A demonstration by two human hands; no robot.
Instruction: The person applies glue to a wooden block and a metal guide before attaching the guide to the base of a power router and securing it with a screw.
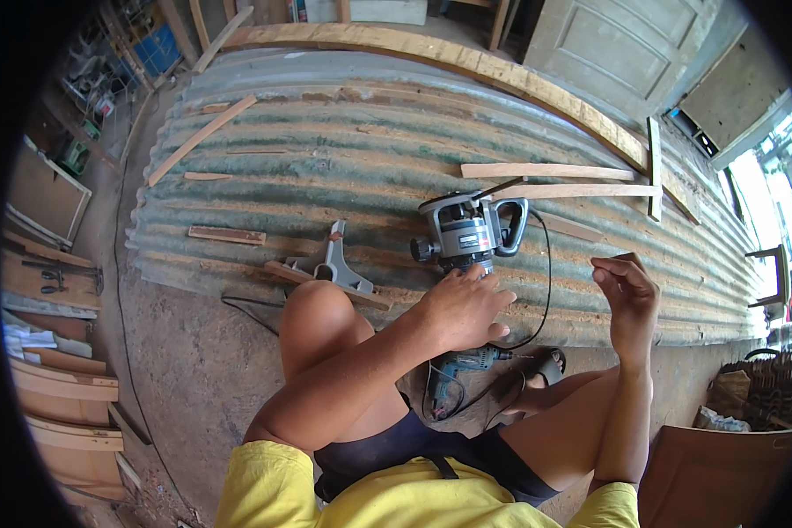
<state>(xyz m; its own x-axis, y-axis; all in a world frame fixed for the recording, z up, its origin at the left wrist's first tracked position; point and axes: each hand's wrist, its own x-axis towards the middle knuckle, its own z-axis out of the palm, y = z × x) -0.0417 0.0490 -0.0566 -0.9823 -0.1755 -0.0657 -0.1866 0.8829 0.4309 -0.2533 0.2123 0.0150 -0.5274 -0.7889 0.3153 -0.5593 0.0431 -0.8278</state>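
A grey router (465,231) with a black side knob and a loop handle lies on a corrugated metal sheet (326,189). My left hand (469,310) reaches across to its near end; the fingers are apart, and the farthest fingertips touch or nearly touch it. To the right, my right hand (627,286) is raised with thumb and fingertips pinched together. Whatever sits in that pinch is too small to make out. Below my left hand, a blue-green power drill (456,374) with a bit lies on the ground. A grey metal bracket (333,260) rests near my left knee beside a wooden strip (365,297).
Wooden strips (546,171) and a short block (227,235) lie on the sheet. A long curved beam (431,42) spans its far side. Black cords run around the router and drill. Curved wooden panels (70,400) stand at left; a brown panel (713,475) is at lower right.
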